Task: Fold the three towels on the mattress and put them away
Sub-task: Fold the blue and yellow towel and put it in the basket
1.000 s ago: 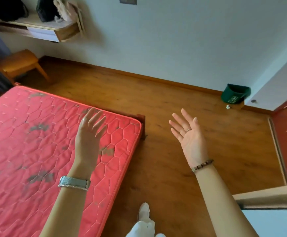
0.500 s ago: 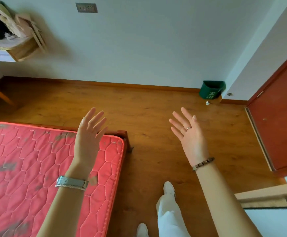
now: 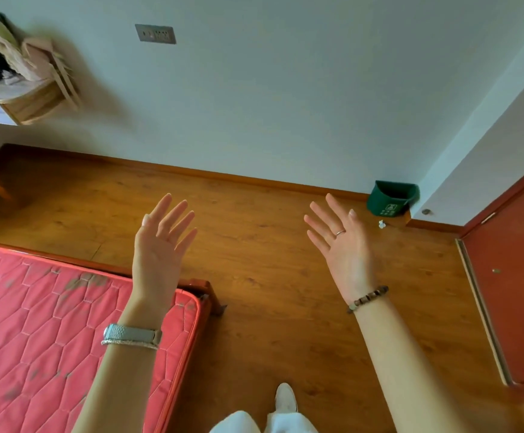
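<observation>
1. Overhead, head view: left hand [image 3: 157,254] and right hand [image 3: 346,248] raised, palms up, fingers spread, both empty.
2. Mattress [image 3: 35,323] lies under the left forearm; no towel shows on its visible part or anywhere in frame.
3. Compared with a second ago, the view has swung from the mattress toward the wall, green bin [image 3: 392,200] and door [image 3: 517,292]; judged, the person is turning away from the bed.
</observation>
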`<action>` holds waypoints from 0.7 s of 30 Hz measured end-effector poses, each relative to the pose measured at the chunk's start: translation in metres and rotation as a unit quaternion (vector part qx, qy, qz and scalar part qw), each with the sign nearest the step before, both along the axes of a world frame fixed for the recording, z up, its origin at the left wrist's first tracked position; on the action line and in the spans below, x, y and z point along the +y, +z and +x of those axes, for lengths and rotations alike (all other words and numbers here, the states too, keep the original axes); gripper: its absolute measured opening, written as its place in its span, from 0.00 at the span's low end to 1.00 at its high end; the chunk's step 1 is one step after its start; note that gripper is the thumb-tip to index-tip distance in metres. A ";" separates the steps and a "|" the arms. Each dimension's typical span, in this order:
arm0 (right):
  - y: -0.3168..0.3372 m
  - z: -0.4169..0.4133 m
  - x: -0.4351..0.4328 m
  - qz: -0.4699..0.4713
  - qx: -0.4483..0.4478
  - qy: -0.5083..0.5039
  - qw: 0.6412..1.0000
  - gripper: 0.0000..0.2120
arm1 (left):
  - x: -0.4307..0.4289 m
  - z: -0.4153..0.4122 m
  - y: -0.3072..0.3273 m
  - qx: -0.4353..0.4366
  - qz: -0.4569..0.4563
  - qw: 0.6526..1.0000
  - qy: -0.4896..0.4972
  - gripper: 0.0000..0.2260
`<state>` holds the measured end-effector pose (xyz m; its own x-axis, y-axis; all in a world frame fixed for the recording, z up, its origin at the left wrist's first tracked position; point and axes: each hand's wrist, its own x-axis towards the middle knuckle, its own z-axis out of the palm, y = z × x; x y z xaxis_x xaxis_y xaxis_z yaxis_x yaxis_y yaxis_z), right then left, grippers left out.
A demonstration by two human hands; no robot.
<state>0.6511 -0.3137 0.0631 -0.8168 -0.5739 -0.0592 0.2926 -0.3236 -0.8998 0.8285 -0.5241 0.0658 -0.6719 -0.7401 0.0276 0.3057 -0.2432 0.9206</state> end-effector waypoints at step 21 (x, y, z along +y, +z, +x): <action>-0.008 -0.198 -0.207 0.031 -0.002 0.110 0.993 0.24 | -0.187 -0.144 -0.017 0.024 0.028 0.991 0.131 0.25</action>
